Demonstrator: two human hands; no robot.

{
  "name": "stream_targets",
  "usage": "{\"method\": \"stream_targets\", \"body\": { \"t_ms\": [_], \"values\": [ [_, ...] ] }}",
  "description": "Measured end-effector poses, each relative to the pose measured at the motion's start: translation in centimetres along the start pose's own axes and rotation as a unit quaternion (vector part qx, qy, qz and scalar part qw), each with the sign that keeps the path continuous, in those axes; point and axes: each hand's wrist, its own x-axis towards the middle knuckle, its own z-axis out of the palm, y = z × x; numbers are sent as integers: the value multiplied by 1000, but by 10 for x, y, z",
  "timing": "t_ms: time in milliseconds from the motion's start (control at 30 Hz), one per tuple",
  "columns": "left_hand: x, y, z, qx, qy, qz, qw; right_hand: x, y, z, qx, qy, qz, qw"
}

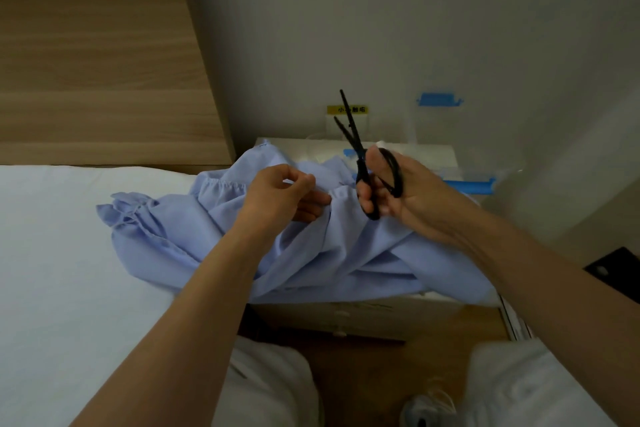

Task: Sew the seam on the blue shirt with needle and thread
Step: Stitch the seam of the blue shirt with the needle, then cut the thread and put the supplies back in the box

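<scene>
The blue shirt (346,246) is a pale, powdery blue, thin woven cloth, heaped and crumpled rather than laid flat. It lies across the top of a small white cabinet (346,317). Its left part spills onto the white sheet of the bed (69,253), and its near edge hangs over the cabinet's front. Along the left and upper folds run gathered seams, where the cloth puckers into tight little ruffles. Lower down it falls in long, loose diagonal creases.

The person's left hand (280,194) is on the shirt near the middle of the heap, thumb and forefinger closed in a pinch on a bit of the gathered cloth, the other fingers curled beneath. Whether a needle or thread sits between those fingertips I cannot tell; it is too fine to see.

The right hand (412,191) is just right of it, above the shirt, gripping black scissors (358,149), with fingers through the handle loops. The blades stand slightly parted and point up and away toward the far wall.

Behind the cabinet, a yellow label (347,109) and a blue clip (440,99) sit on the wall. A wooden headboard (86,45) rises at far left. White-trousered knees and a pale shoe (426,406) show nearest.
</scene>
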Motion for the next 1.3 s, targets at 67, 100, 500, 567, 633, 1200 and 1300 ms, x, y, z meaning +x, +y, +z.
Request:
{"method": "stream_targets", "body": {
  "t_ms": [67, 100, 500, 567, 633, 1200, 1300],
  "values": [
    [0, -1, 1, 4, 1, 12, 1000, -17, -1, 2, 8, -50, 23, 998],
    [0, -2, 1, 7, 4, 17, 1000, -24, 0, 2, 22, -66, 34, 997],
    [2, -4, 10, 15, 41, 32, 999, -69, 5, -3, 54, -69, 39, 995],
    [2, -5, 10, 20, 41, 34, 998, -71, 4, -4, 49, -69, 50, 995],
    [2, -5, 10, 25, 40, 38, 998, -70, 5, -2, 38, -83, 64, 994],
    [-2, 1, 13, 24, 32, 56, 998, -58, 15, 14, 37, -29, 57, 997],
    [-2, 1, 14, 19, 29, 59, 998, -58, 16, 15, 31, -12, 49, 998]
  ]
}}
